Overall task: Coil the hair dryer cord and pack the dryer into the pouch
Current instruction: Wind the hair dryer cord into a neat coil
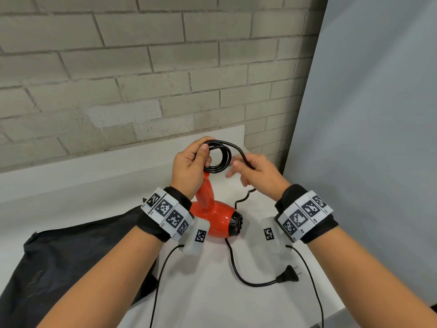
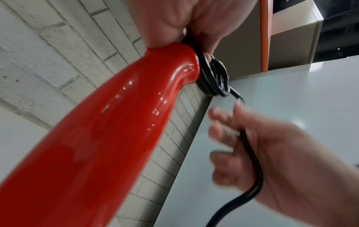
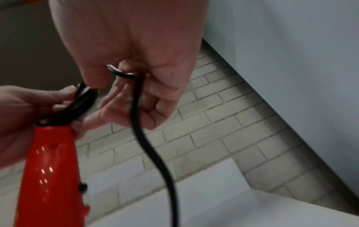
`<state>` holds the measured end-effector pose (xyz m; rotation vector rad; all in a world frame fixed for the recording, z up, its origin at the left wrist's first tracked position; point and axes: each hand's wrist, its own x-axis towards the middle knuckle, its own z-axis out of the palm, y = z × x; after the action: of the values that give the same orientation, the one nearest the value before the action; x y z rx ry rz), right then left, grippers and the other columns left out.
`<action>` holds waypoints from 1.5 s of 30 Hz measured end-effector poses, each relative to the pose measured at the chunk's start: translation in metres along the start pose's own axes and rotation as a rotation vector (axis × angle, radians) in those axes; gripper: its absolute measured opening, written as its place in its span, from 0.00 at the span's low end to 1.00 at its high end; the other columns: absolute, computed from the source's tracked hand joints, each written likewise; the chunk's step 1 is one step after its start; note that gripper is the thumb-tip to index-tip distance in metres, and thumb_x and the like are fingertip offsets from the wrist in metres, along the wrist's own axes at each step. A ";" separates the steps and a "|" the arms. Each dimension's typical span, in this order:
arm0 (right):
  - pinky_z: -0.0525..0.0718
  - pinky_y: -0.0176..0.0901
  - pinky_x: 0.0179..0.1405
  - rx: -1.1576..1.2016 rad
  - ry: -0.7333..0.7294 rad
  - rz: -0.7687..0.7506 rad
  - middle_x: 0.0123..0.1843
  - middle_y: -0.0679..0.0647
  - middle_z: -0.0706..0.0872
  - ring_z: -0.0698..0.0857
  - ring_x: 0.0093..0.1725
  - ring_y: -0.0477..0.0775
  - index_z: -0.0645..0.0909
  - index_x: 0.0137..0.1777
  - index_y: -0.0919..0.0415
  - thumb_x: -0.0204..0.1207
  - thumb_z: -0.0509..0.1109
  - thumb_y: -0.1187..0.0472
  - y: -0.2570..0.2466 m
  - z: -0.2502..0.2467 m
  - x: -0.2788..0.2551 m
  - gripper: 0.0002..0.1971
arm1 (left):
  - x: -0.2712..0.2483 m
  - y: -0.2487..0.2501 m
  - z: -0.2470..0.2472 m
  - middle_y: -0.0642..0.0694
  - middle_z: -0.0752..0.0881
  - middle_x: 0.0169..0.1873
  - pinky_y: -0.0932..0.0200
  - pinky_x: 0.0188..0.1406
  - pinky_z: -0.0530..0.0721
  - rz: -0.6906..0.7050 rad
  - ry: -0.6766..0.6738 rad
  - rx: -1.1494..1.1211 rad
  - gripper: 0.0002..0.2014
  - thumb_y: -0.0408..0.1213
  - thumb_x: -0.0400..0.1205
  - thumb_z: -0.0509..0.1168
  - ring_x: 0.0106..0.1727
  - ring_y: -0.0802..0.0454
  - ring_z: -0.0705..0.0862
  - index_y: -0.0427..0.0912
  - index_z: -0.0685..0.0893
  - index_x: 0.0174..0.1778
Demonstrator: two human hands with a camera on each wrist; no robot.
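Left hand fingers curled, thumb pinching a small coil of black cord at the tip of the dryer handle; coil is a few loops, held up off the table. Right hand curls loosely round the cord just right of the coil, thumb and forefinger on it, other fingers half spread and blurred. Hands near each other, not touching.

Cord drops from the right hand, runs behind the dryer body, comes out in front and curves right to the plug lying flat on the table. Dryer is glossy red with a black end cap, body resting on the table, handle tilted up toward the left hand. Black pouch lies flat, left of the dryer, under the left forearm.

Brick wall close behind the table's back edge; grey panel close on the right. Open table surface in front around the plug.
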<state>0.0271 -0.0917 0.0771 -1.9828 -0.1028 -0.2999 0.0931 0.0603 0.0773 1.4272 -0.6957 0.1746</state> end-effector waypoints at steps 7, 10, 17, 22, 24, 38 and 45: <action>0.79 0.25 0.44 -0.187 -0.343 0.243 0.38 0.48 0.84 0.82 0.38 0.34 0.81 0.40 0.56 0.78 0.58 0.73 0.060 -0.014 -0.017 0.14 | 0.004 -0.001 0.005 0.59 0.73 0.17 0.70 0.21 0.70 -0.078 0.039 -0.024 0.13 0.31 0.84 0.55 0.23 0.63 0.70 0.51 0.81 0.53; 0.76 0.34 0.40 -0.357 -0.037 0.277 0.34 0.52 0.80 0.77 0.34 0.47 0.79 0.36 0.56 0.79 0.56 0.71 0.072 -0.029 -0.015 0.16 | 0.005 -0.002 0.003 0.60 0.74 0.17 0.71 0.21 0.70 -0.080 0.031 -0.010 0.12 0.31 0.83 0.55 0.23 0.62 0.70 0.50 0.81 0.54; 0.80 0.29 0.57 -0.359 0.253 0.262 0.55 0.62 0.87 0.85 0.52 0.57 0.83 0.56 0.66 0.78 0.62 0.70 0.069 -0.062 -0.010 0.11 | 0.006 -0.001 0.005 0.59 0.73 0.16 0.69 0.21 0.70 -0.110 0.033 0.023 0.12 0.32 0.83 0.56 0.23 0.60 0.69 0.51 0.83 0.52; 0.71 0.49 0.70 -0.545 0.209 0.386 0.73 0.63 0.71 0.72 0.71 0.62 0.69 0.72 0.61 0.77 0.67 0.63 0.068 -0.047 -0.039 0.24 | 0.008 0.001 0.011 0.56 0.72 0.19 0.69 0.19 0.69 -0.129 0.055 0.034 0.12 0.31 0.83 0.56 0.22 0.61 0.69 0.44 0.82 0.56; 0.75 0.46 0.60 -0.583 0.118 0.490 0.66 0.63 0.76 0.77 0.62 0.60 0.74 0.64 0.62 0.77 0.66 0.60 0.065 -0.037 -0.056 0.17 | 0.007 0.003 0.014 0.49 0.71 0.22 0.71 0.21 0.69 -0.124 0.064 0.043 0.12 0.30 0.83 0.56 0.21 0.64 0.69 0.41 0.81 0.58; 0.70 0.36 0.22 -1.033 -0.745 0.818 0.27 0.53 0.72 0.71 0.23 0.49 0.66 0.27 0.61 0.73 0.68 0.67 0.051 0.005 -0.109 0.16 | 0.003 0.008 0.023 0.47 0.72 0.23 0.73 0.20 0.71 -0.158 0.029 0.061 0.12 0.32 0.83 0.56 0.19 0.64 0.70 0.41 0.82 0.59; 0.81 0.44 0.35 -0.583 -0.356 0.730 0.31 0.57 0.81 0.77 0.24 0.51 0.75 0.35 0.62 0.77 0.61 0.64 0.053 -0.016 -0.106 0.09 | 0.003 0.009 0.021 0.46 0.72 0.22 0.73 0.21 0.71 -0.170 0.016 0.040 0.13 0.31 0.83 0.56 0.19 0.64 0.71 0.37 0.81 0.60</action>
<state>-0.0668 -0.1216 0.0090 -2.4670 0.5303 0.5582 0.0837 0.0412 0.0865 1.5142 -0.5570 0.0675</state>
